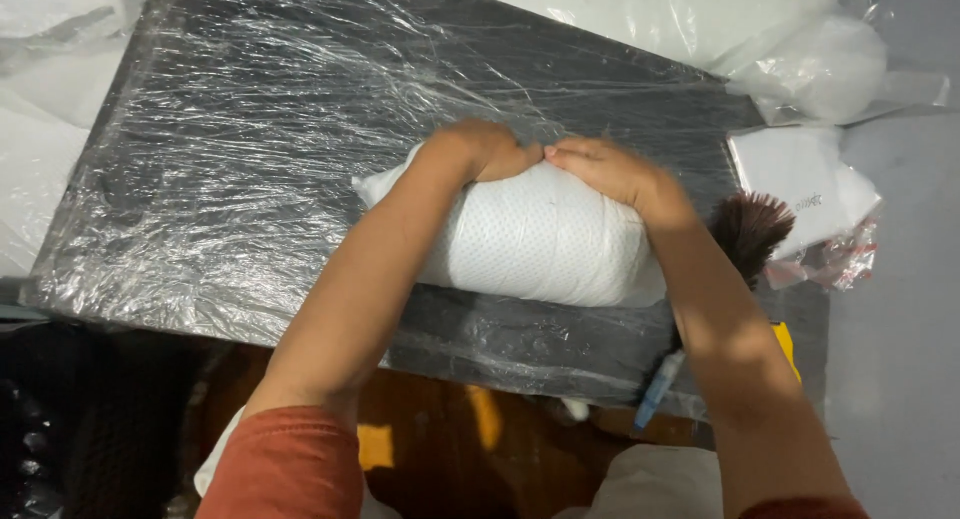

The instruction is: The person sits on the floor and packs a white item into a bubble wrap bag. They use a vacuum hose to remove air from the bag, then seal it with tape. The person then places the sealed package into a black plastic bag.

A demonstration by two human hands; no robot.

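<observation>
A rolled white textured fabric bundle (540,241) lies on a dark board wrapped in clear plastic film (240,159). My left hand (480,149) presses on the far top of the bundle at its left part, fingers curled over it. My right hand (605,169) presses on the top right beside it, fingertips nearly touching the left hand. Both forearms reach over the bundle from the near side, with rust-red sleeves pushed up.
A dark-bristled brush (745,234) with a blue handle (658,389) lies just right of the bundle, under my right forearm. A small packet with white contents (810,189) sits at the right. Clear plastic bags of white material (720,29) lie beyond the board.
</observation>
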